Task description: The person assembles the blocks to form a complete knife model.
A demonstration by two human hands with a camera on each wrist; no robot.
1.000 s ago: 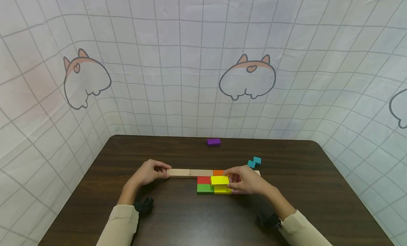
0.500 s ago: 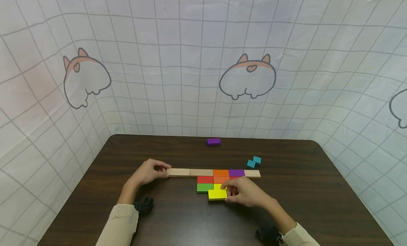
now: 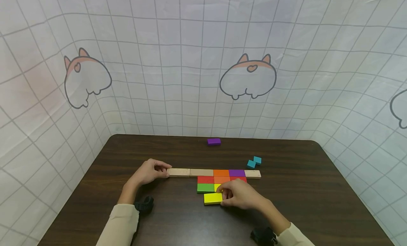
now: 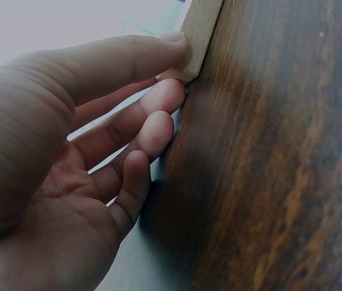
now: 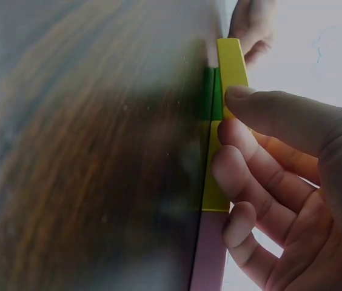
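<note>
My left hand [image 3: 149, 173] is at the left end of a row of blocks. Its thumb and fingertips pinch the end of a plain wooden block [image 3: 178, 173], also close up in the left wrist view [image 4: 198, 36]. My right hand [image 3: 240, 195] pinches a yellow block [image 3: 212, 199] between thumb and fingers. That block is just in front of a green block [image 3: 205, 188]. A second yellow block [image 5: 215, 182] and a pink block [image 5: 209, 254] lie beneath the right fingers in the right wrist view, mostly hidden from above.
Red [image 3: 205, 179], orange [image 3: 221, 173] and purple blocks [image 3: 236, 173] lie against the row, with a wooden block [image 3: 252, 174] at its right end. Two small blue blocks [image 3: 251, 164] sit behind. Near the dark table's [image 3: 152, 147] back edge is another purple block [image 3: 214, 142].
My right hand has carried the yellow block toward me and slightly left, from above the coloured blocks to in front of them. The left hand has stayed put.
</note>
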